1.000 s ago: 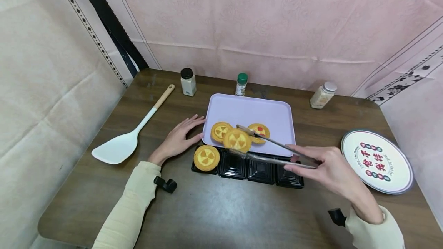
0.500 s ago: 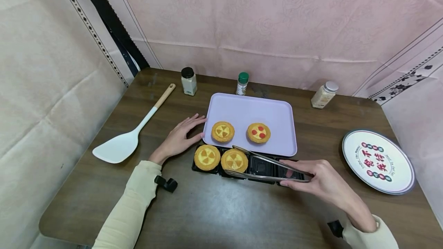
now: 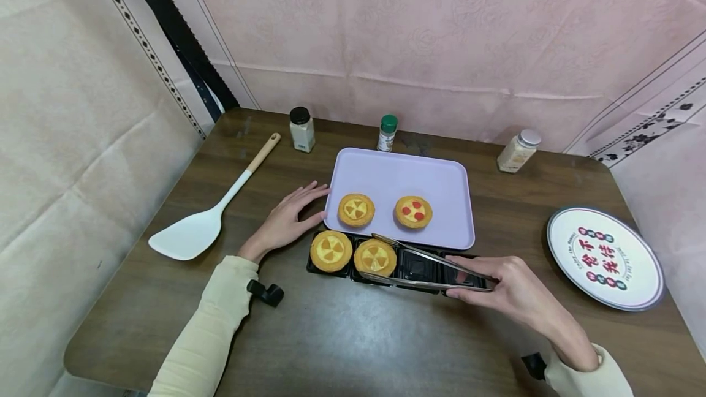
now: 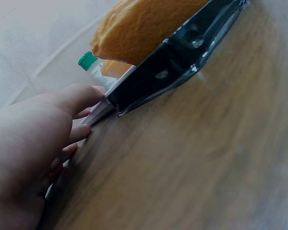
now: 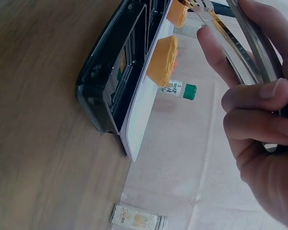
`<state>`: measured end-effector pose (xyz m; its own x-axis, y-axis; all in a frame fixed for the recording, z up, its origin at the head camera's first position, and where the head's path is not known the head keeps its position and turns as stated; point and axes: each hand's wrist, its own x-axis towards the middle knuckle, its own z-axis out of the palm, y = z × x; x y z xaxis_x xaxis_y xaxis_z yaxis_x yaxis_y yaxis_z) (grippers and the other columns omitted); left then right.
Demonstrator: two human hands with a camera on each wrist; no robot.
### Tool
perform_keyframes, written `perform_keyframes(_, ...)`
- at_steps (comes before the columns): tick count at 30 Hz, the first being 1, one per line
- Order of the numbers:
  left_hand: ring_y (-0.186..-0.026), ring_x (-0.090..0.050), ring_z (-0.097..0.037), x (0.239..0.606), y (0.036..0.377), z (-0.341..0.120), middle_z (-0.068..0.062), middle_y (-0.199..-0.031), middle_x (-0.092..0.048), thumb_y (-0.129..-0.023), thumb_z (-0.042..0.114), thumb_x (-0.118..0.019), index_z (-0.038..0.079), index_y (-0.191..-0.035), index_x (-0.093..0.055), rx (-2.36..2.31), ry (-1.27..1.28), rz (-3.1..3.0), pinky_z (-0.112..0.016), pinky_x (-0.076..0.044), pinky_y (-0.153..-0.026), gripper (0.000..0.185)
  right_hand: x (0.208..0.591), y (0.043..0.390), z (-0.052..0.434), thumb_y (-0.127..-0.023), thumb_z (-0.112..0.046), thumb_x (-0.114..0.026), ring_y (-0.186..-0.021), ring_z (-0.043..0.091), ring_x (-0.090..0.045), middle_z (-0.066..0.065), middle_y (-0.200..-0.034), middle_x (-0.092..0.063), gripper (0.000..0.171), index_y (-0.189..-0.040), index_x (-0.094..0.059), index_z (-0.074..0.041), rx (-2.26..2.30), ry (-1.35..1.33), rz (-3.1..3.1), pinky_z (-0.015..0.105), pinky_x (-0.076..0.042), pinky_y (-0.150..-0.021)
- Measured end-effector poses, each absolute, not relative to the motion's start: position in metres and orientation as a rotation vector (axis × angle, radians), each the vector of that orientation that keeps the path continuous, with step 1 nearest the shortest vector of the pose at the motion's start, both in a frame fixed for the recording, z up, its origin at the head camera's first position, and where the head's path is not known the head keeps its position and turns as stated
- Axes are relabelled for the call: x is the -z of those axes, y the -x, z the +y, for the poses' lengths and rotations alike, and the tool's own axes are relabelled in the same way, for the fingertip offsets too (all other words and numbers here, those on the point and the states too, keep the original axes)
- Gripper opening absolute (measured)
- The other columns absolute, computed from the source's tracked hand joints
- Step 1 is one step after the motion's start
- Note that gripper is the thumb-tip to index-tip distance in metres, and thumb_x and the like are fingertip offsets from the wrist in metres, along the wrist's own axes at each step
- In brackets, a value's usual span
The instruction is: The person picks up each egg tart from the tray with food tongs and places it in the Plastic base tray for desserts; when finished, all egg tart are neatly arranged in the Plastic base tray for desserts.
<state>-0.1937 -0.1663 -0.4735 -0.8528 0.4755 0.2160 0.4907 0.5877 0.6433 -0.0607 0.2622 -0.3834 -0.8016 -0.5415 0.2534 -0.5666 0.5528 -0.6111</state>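
Note:
In the head view my right hand (image 3: pixel 513 290) grips metal tongs (image 3: pixel 425 285). Their two arms lie on either side of an egg tart (image 3: pixel 375 257) with yellow wedge toppings, in the second compartment of a black plastic tray (image 3: pixel 417 267). Another such tart (image 3: pixel 330 251) fills the compartment at the left end. My left hand (image 3: pixel 287 222) reaches out with extended fingers, touching the left edge of a lilac tray (image 3: pixel 402 170). On that tray sit a yellow-topped tart (image 3: pixel 355 210) and one with red pieces (image 3: pixel 413 212). The right wrist view shows fingers wrapped round the tongs.
A white spatula (image 3: pixel 193 231) with a wooden handle lies at left. Along the back stand a black-capped jar (image 3: pixel 301 130), a green-capped bottle (image 3: pixel 387 133) and a silver-capped jar (image 3: pixel 518 152). A round plate (image 3: pixel 607 259) with red lettering is at right.
The right hand has lowered the tart with the tongs from above the lilac tray's front edge into the black tray's second compartment. The left hand has stayed in place.

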Motion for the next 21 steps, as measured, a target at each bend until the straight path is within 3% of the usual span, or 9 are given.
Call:
perform_keyframes(14,-0.146,-0.021,-0.019,0.475,0.194,-0.167,0.005,-0.153,-0.038,-0.098,0.040,-0.059,0.025,-0.149,-0.045,1.142,0.847,-2.785,-0.050,-0.015,-0.116,0.054,0.384,0.062,0.262,-0.082,-0.026,-0.082,-0.052,-0.002,-0.045,-0.020,-0.085,-0.067,0.044,-0.123,-0.070,-0.017,-1.065,-0.979,-2.742,0.010,-0.035,-0.043)
perform_keyframes(21,-0.146,-0.022,-0.019,0.473,0.194,-0.166,0.005,-0.153,-0.038,-0.098,0.041,-0.059,0.025,-0.149,-0.045,1.126,0.842,-2.793,-0.050,-0.015,-0.116,0.054,0.374,0.063,0.264,-0.077,-0.031,-0.085,-0.048,0.000,-0.036,-0.019,-0.084,-0.066,0.049,-0.123,-0.070,-0.023,-1.065,-0.834,-2.764,0.015,-0.030,-0.041)
